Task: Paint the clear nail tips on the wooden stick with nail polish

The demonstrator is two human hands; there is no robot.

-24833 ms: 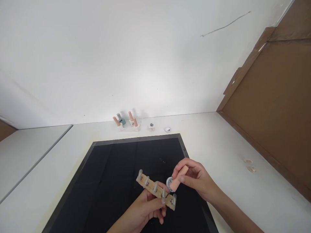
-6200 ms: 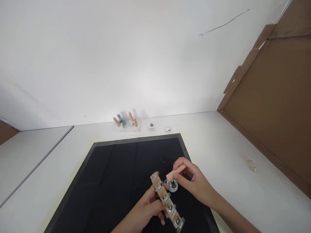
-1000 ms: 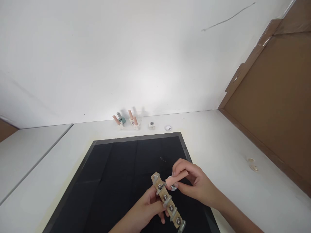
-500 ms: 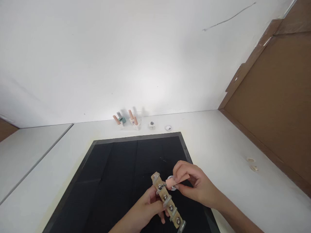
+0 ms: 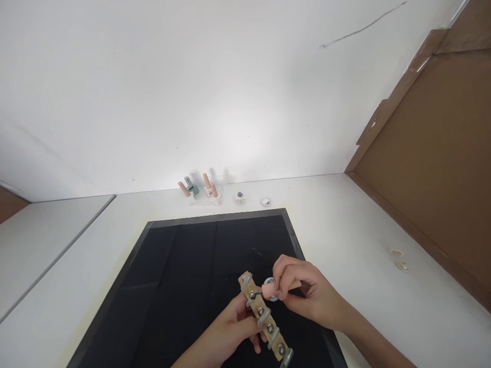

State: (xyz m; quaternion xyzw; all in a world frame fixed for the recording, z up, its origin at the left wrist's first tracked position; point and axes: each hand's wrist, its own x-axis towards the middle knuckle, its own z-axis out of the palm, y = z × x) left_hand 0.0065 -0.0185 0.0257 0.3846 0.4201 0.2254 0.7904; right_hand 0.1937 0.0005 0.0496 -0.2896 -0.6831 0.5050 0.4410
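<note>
Head view, your left grip: your left hand point(image 5: 230, 335) is closed around a wooden strip point(image 5: 262, 317) studded with metal clips, held over the black mat point(image 5: 184, 271).
Head view, your right grip: your right hand point(image 5: 307, 294) pinches a pink brush handle point(image 5: 270, 290), its tip touching the clip nearest the strip's far end.
Beneath the handle: a small round jar point(image 5: 271, 286), partly hidden.
Just changed: against a second ago your fingers have curled in over the handle, so less of it shows; strip unmoved.
Meaning: you appear to be dabbing the same clip.
Far beyond both grips: small bottles point(image 5: 199, 190) on the bench point(image 5: 364, 240) by the wall.
</note>
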